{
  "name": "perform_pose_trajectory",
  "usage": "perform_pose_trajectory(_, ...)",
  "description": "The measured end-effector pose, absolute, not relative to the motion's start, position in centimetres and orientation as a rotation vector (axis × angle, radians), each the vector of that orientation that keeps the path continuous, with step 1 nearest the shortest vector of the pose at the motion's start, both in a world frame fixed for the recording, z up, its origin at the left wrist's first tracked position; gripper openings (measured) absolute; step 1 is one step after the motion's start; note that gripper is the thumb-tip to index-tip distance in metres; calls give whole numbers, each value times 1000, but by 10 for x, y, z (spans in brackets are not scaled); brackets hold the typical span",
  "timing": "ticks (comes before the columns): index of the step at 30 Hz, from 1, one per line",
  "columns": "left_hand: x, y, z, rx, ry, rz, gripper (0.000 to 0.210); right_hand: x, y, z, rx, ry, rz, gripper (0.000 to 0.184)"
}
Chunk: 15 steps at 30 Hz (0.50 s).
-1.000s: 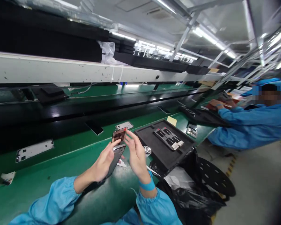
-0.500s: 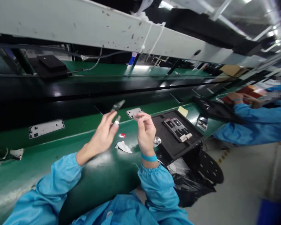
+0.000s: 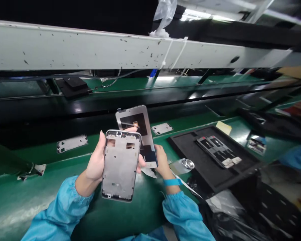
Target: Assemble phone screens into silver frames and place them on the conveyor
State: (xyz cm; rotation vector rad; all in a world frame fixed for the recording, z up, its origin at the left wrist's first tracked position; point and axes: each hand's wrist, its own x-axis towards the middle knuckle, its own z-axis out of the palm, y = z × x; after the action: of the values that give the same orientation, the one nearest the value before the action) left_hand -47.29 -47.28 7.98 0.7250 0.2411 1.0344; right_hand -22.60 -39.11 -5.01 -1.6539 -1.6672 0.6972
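In my left hand [image 3: 93, 170] is a grey phone frame [image 3: 121, 167], held upright by its long edges with the thumb on the left and fingertips showing on the right. Its face carries small cut-outs and holes. Behind it and to the right, my right hand [image 3: 163, 162] grips the lower right edge of a phone screen panel [image 3: 147, 129], which has a silver back, dark areas and a small flex connector. The frame overlaps part of the panel and hides some of the left fingers. A torn piece of white paper [image 3: 149, 172] lies under the panel.
Two more phone frames [image 3: 72, 143] lie across the bench's far side. At right, a black tray [image 3: 190, 140] holds several phone parts, with a drink can [image 3: 188, 164] at its near corner. A yellow note [image 3: 223, 127] and a co-worker's blue sleeve [image 3: 297, 159] are farther right.
My hands, raised earlier without phone parts, now hold the frame in the left and the screen panel in the right. The view has shifted, moving the bench items rightward.
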Motion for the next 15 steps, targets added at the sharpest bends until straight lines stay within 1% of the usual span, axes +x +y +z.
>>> perform_pose_trajectory(3, -470, -481, 83, 743, 212, 1004, 98, -236, -415, -8, -1173, -1572, 1078, 70)
perform_pose_trajectory(4, -469, -482, 83, 750, 206, 997, 98, -242, -425, 7, -999, -1539, 1222, 75)
perform_pose_trajectory(5, -467, -482, 83, 757, 206, 993, 98, -249, -435, 20, -864, -1521, 1329, 72)
perform_pose_trajectory(6, -465, -483, 82, 760, 211, 994, 98, -255, -443, 32, -770, -1512, 1411, 65)
perform_pose_trajectory(8, -461, -484, 81, 756, 228, 1010, 99, -268, -456, 46, -672, -1457, 1497, 54)
perform_pose_trajectory(9, -460, -485, 81, 750, 233, 1017, 100, -273, -461, 49, -646, -1398, 1523, 52)
perform_pose_trajectory(15, -460, -496, 83, 712, 192, 1044, 92, -275, -474, 37, -629, -985, 1603, 43)
